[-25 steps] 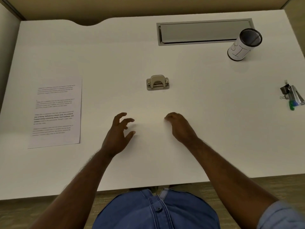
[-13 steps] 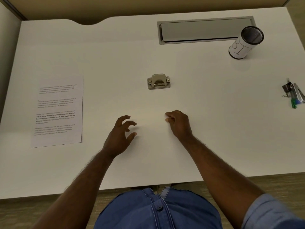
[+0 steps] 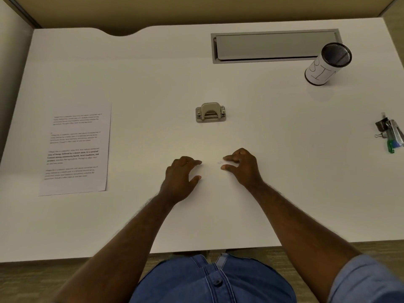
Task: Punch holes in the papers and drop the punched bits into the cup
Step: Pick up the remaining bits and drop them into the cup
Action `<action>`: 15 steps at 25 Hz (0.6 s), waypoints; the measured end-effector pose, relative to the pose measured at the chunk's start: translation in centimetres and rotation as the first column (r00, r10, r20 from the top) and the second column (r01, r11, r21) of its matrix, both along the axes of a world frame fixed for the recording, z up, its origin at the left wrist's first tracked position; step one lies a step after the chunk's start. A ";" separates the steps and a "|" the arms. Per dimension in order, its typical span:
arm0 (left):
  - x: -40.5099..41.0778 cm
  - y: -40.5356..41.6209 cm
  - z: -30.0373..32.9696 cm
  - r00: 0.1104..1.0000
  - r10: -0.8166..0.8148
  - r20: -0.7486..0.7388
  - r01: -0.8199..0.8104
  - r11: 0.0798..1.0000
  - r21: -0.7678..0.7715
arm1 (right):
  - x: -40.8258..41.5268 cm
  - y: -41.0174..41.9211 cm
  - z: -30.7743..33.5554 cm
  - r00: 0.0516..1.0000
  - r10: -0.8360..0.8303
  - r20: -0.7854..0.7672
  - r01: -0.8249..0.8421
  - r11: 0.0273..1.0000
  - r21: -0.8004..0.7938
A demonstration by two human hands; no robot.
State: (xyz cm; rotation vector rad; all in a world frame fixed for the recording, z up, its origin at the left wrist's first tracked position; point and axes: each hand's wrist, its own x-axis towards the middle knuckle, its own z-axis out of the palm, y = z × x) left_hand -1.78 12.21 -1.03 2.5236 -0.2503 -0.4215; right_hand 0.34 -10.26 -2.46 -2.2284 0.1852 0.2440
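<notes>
A printed paper sheet (image 3: 76,149) lies flat at the left of the white desk (image 3: 284,171). A small metal hole punch (image 3: 210,112) stands at the desk's middle. The mesh cup (image 3: 328,64), wrapped in white paper, stands at the back right. My left hand (image 3: 181,176) and my right hand (image 3: 242,166) rest palm-down in front of the punch, fingers curled and apart, fingertips toward each other. Between them I make out a faint pale speck (image 3: 219,162), perhaps a punched bit. Neither hand holds anything.
A grey cable-tray lid (image 3: 275,45) is set into the desk at the back. Binder clips and a green-tipped item (image 3: 389,134) lie at the right edge. The desk's front edge runs just above my lap.
My left hand has turned palm-down and slid right, closer to my right hand. My right hand's fingers have spread a little. The punch, paper and cup have not moved.
</notes>
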 end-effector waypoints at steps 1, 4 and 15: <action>0.3 -0.7 -0.1 1.000 0.002 -0.004 -0.002 1.000 0.001 | 0.0 0.1 -0.2 1.000 0.004 -0.010 -0.004 1.000 0.004; 1.1 -2.5 -0.5 1.000 0.021 -0.016 -0.021 1.000 0.000 | 0.3 0.4 -0.3 1.000 0.029 0.001 -0.029 1.000 0.004; 2.7 -6.2 -1.6 0.989 0.147 -0.008 -0.147 0.985 -0.088 | 0.3 0.4 -0.8 0.978 0.208 0.025 -0.200 0.961 -0.190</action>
